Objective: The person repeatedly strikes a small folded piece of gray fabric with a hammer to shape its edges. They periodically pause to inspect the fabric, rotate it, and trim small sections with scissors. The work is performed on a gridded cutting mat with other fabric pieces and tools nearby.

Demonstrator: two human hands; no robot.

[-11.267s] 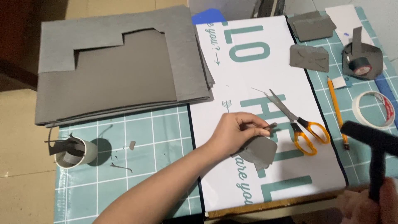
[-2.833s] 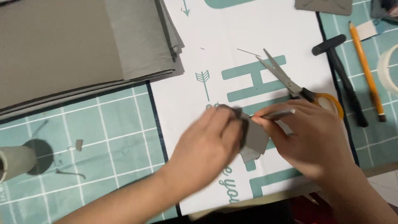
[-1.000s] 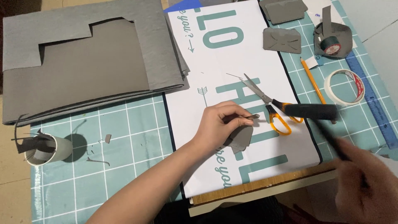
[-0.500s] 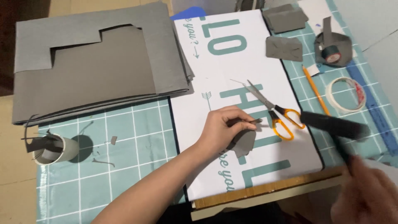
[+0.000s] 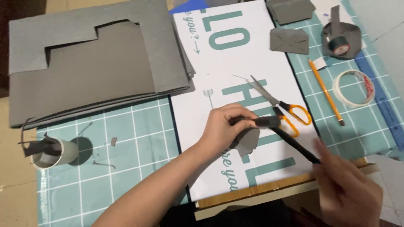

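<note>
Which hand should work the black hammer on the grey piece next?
Right hand: it grips the black hammer by the handle. Left hand is pinning the grey piece.

Soft, even light is falling on my worktop (image 5: 139, 138). My right hand (image 5: 347, 189) is blurring; the cup (image 5: 52, 152) is casting a short shadow rightward.

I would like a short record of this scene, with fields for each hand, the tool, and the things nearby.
left hand: presses a small grey piece onto the white printed board
right hand: holds a black hammer-like tool by its handle
tool head: beside the left hand's fingertips
scissors: orange handles, lying just behind the tool
nearby: pencil, tape roll, stacked grey sheets, green cutting mat
</note>
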